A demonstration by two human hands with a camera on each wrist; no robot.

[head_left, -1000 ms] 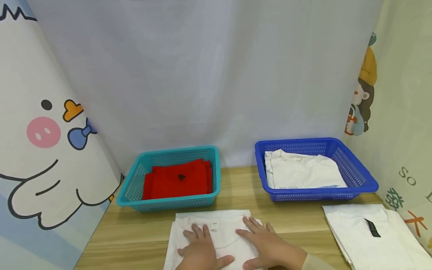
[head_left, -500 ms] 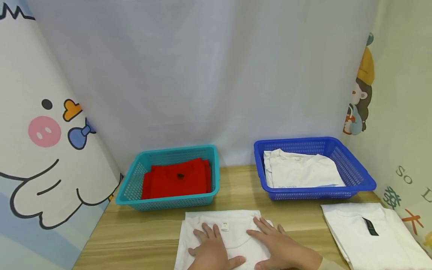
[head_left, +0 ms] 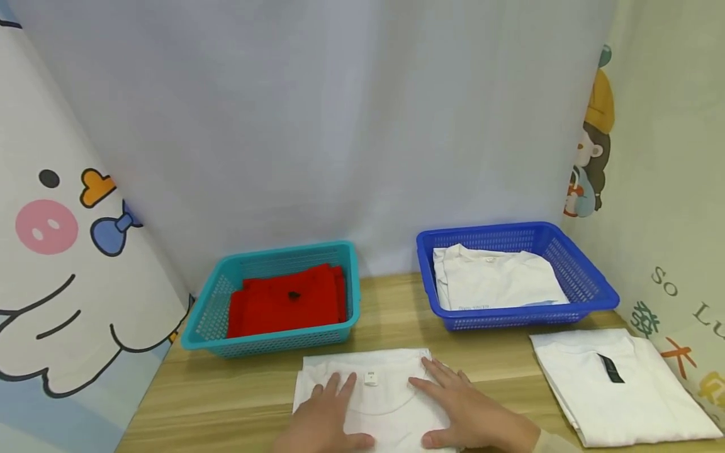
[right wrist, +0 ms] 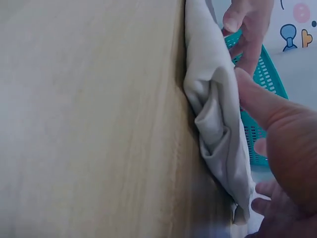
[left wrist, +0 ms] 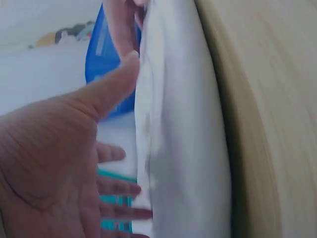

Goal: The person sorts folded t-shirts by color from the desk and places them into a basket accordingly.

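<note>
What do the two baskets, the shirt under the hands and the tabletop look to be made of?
Teal basket and blue basket: likely moulded plastic, glossy, with perforated mesh walls. White T-shirt under the left hand and right hand: soft matte knit, probably cotton, creasing at the folds. Table: light wood grain, perhaps laminate; smooth with a slight sheen.

Red shirts fill the teal basket.
</note>
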